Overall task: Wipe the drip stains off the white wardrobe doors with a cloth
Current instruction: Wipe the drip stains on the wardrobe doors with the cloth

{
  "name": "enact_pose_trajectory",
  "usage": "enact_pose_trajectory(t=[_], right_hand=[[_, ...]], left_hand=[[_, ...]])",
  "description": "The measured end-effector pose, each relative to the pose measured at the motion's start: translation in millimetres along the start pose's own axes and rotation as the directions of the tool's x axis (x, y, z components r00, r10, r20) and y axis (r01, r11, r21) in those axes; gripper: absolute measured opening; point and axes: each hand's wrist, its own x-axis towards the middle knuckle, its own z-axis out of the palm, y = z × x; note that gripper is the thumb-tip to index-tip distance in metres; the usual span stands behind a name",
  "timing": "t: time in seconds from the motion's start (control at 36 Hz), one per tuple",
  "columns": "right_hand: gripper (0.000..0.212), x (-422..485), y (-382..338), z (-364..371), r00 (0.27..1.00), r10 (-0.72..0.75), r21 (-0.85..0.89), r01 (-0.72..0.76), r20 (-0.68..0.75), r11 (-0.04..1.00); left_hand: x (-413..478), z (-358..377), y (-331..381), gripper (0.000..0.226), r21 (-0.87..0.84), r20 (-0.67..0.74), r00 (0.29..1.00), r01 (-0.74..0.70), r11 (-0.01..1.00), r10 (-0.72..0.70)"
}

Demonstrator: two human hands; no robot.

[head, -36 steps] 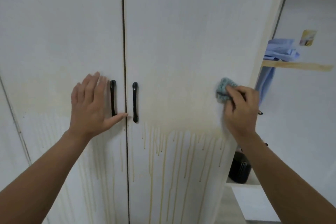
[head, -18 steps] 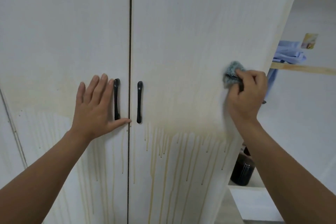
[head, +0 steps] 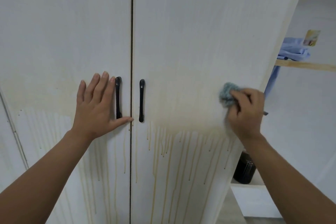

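Note:
Two white wardrobe doors fill the view, the left door (head: 54, 42) and the right door (head: 190, 32), each with a black handle (head: 141, 100) by the centre gap. A yellowish smear crosses both at handle height, and drip stains (head: 174, 151) run down below it. My left hand (head: 98, 107) lies flat with straight fingers on the left door, beside its handle (head: 118, 100). My right hand (head: 245, 111) grips a bunched blue-grey cloth (head: 226, 94) and presses it on the right door near its right edge.
Right of the wardrobe is an open alcove with a wooden shelf (head: 305, 65) holding light blue fabric (head: 292, 52). A dark jar (head: 243, 171) stands on a lower white ledge (head: 254, 183). A small yellow sticker (head: 311, 38) is on the wall.
My right hand with the cloth went up the right door, then came back down and a little left. The left hand stayed flat on the left door.

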Motion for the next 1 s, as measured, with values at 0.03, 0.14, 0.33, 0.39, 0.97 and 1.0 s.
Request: enact_pose_trajectory(t=[0.03,0.14,0.33,0.39,0.97,1.0], right_hand=[[0.029,8.5,-0.9,0.6,0.999,0.042,-0.003,-0.042,-0.027,0.999],[0.03,-6.8,-10.4,2.0,0.996,0.092,-0.017,-0.092,-0.01,0.996],[0.021,-88.1,-3.5,1.6,0.972,-0.117,0.03,0.113,0.202,0.993],[0.023,-63.5,-8.7,3.7,0.987,-0.074,0.044,0.068,0.141,0.997],[0.031,-60.7,-34.4,17.3,0.981,-0.106,0.118,0.088,0.16,0.989],[0.029,-47.1,-36.6,16.7,0.991,-0.072,0.126,0.058,0.11,0.99]], left_hand=[[-0.2,-1.1,1.0,0.124,-0.007,0.008,1.0,0.007,1.0,-0.007],[0.6,-4.5,3.7,0.124,-0.025,0.036,0.999,0.024,0.999,-0.023],[0.8,-3.9,2.3,0.124,-0.016,0.078,0.997,0.015,1.0,-0.014],[0.4,-4.5,2.1,0.124,-0.021,0.08,0.997,0.015,1.0,-0.014],[-55.9,-13.6,11.9,0.148,0.043,0.324,0.944,0.051,0.998,-0.062],[-55.5,-13.7,13.4,0.151,0.043,0.328,0.942,0.062,0.997,-0.073]])
